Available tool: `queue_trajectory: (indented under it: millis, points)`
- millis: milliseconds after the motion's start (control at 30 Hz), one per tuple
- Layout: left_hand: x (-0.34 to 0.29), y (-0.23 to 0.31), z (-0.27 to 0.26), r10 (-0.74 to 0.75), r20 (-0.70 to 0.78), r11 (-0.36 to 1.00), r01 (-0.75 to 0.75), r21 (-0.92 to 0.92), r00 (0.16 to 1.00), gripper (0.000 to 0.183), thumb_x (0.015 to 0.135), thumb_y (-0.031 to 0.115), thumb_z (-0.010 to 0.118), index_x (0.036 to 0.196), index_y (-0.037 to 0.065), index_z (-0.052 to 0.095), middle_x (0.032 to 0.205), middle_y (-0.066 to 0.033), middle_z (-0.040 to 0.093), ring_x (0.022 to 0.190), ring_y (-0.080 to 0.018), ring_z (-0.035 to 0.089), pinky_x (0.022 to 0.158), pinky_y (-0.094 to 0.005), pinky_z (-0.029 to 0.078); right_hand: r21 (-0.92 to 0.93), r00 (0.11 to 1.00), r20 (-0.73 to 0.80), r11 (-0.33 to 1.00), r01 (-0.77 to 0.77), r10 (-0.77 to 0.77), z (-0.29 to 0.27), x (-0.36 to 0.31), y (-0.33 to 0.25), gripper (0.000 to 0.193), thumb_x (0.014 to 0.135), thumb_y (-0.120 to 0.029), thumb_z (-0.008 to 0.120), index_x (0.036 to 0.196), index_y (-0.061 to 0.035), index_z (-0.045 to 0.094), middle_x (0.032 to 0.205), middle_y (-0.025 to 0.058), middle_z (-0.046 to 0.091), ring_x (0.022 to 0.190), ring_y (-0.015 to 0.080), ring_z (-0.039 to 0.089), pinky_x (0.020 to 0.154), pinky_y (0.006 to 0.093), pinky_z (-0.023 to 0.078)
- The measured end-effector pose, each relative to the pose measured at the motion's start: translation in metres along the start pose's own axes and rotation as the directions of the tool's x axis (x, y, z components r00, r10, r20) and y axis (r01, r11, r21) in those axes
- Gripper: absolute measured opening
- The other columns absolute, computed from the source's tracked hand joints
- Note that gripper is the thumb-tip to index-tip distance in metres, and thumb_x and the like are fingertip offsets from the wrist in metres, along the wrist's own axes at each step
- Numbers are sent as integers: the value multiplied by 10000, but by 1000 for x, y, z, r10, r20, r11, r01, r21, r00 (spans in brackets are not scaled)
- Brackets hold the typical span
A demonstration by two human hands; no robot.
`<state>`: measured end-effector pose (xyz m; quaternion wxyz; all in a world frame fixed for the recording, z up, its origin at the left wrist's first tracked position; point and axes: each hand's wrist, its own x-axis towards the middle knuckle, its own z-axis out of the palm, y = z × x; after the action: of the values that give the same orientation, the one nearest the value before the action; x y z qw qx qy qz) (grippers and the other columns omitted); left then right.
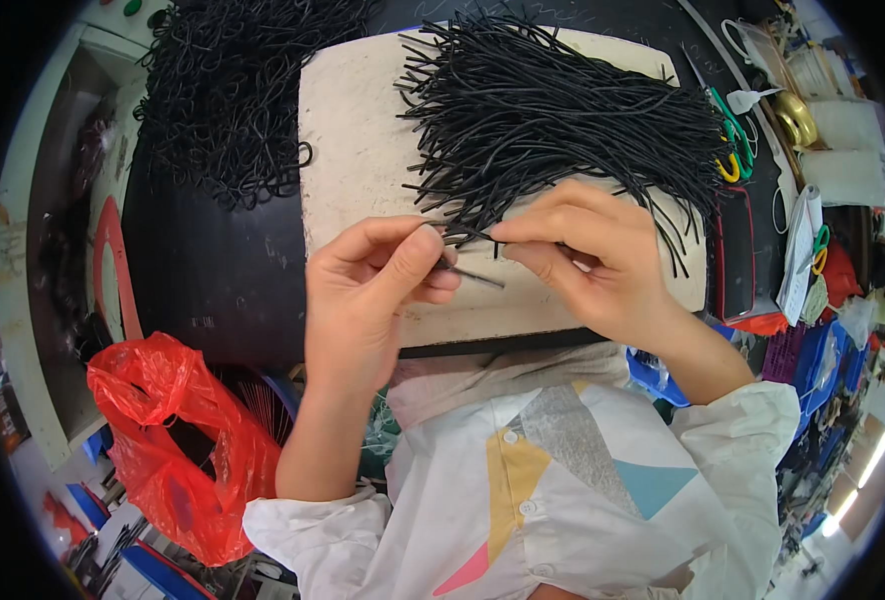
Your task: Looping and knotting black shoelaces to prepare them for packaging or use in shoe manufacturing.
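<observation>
Between thumb and fingers, my left hand (388, 265) pinches a thin black cord (478, 278), whose loose end sticks out toward the right. My right hand (588, 250) also has its fingertips pressed together on black cord, close beside the left hand's fingers. Part of the cord is hidden behind my fingers, so I cannot tell whether both hands hold one piece. Just beyond them, a thick pile of cut black cords (553, 110) lies on a pale board (358, 130). Some cord ends hang over my fingers.
A tangled heap of looped black cords (233, 100) lies at the far left of the dark table (203, 270). Green-handled scissors (738, 130) and yellow-handled ones (729, 168) rest right of the pile. A red plastic bag (178, 430) hangs at the near left. Blue bins (818, 365) stand at right.
</observation>
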<state>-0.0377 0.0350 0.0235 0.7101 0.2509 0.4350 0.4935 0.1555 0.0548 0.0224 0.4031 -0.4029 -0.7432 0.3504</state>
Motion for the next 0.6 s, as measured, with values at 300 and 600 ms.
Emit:
queue_trajectory:
  millis: [300,600]
  points:
    - [-3,-23,16,64,-19,989,-66,-133,998,222,781,-12,613,996,-34,563,835,-110,624,726,-146,625,646,-225,530,207,966,-15,946,-250,258,11,-11,-12,115,744,-2,630,857,-10,648,707,48,590,582,72,515,495,205,391]
    - [-11,-10,15,112,64,962,-125,243,992,149,751,-60,602,899,-72,613,780,-150,637,632,-175,630,598,-249,529,557,883,144,701,-446,447,5,-12,-16,85,817,-58,586,841,15,623,740,18,605,688,46,553,584,190,432]
